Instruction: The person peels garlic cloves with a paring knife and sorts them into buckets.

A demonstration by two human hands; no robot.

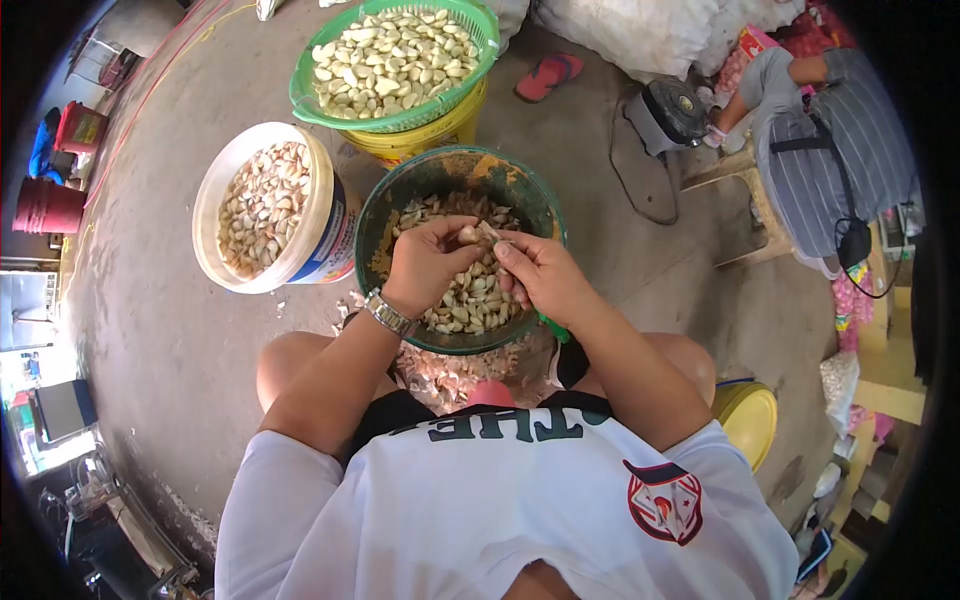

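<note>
My left hand (432,265), with a metal watch (388,313) on the wrist, pinches a garlic clove (468,237) between thumb and fingers. Close against it, my right hand (540,275) is closed around a green-handled knife (553,328). Only the handle end pokes out below the palm; the blade is hidden. The right thumb and fingertip also meet at a bit of pale skin (489,231) on the clove. Both hands are over a dark green tub (548,200) holding garlic cloves (475,305) and loose peel.
Left of the tub stands a white bucket (208,245) of unpeeled cloves. Beyond it, a green basket (303,88) of peeled cloves sits on a yellow bucket (440,135). A slipper (548,77), a black-and-grey device (672,115) with a cable and a seated person (840,150) are to the right.
</note>
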